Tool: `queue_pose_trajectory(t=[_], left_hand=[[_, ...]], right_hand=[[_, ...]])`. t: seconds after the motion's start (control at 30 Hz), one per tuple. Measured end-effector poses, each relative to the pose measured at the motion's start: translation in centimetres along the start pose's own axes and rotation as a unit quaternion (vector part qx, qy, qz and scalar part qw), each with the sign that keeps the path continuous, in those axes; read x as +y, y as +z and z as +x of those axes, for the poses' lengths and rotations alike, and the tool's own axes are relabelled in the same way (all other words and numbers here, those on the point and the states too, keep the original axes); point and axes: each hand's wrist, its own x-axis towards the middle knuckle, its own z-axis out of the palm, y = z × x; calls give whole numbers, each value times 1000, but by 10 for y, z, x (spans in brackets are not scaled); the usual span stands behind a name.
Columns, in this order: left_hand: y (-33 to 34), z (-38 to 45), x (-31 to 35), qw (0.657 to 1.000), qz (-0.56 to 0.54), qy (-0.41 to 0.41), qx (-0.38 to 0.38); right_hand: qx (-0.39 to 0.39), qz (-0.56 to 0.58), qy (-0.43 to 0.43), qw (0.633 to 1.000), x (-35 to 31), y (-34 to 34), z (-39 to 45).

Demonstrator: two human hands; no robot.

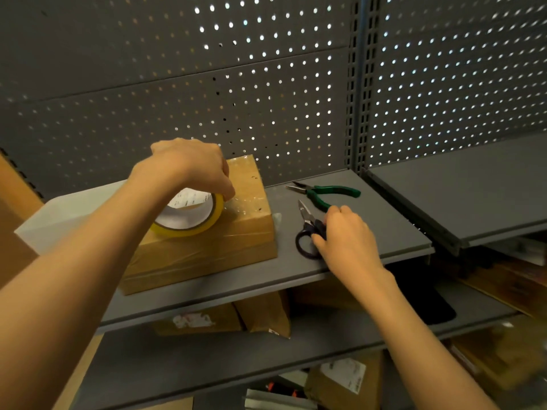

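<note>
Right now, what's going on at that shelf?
A person is taping up a cardboard box on a grey shelf. The left hand grips a yellow tape roll resting on top of the box, which is already wrapped in clear tape. The right hand grips the scissors lying on the shelf beside the box. Green-handled pliers lie just behind them.

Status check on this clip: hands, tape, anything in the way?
Left hand grips tape roll atop taped box. Right hand grips scissors, flat on shelf. Green pliers close beside scissors.
</note>
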Motion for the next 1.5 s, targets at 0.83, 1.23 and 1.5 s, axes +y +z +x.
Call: queue_pose_trajectory(t=[0.83, 1.23, 1.5], left_hand=[[-3, 2, 0, 1000, -23, -1, -3], [-10, 2, 7, 998, 23, 30, -58], [-8, 7, 9, 998, 0, 13, -65]], right_hand=[[-164, 581, 45, 796, -10, -16, 2], [-337, 703, 4, 626, -21, -6, -12], [-465, 707, -3, 533, -20, 1, -39]])
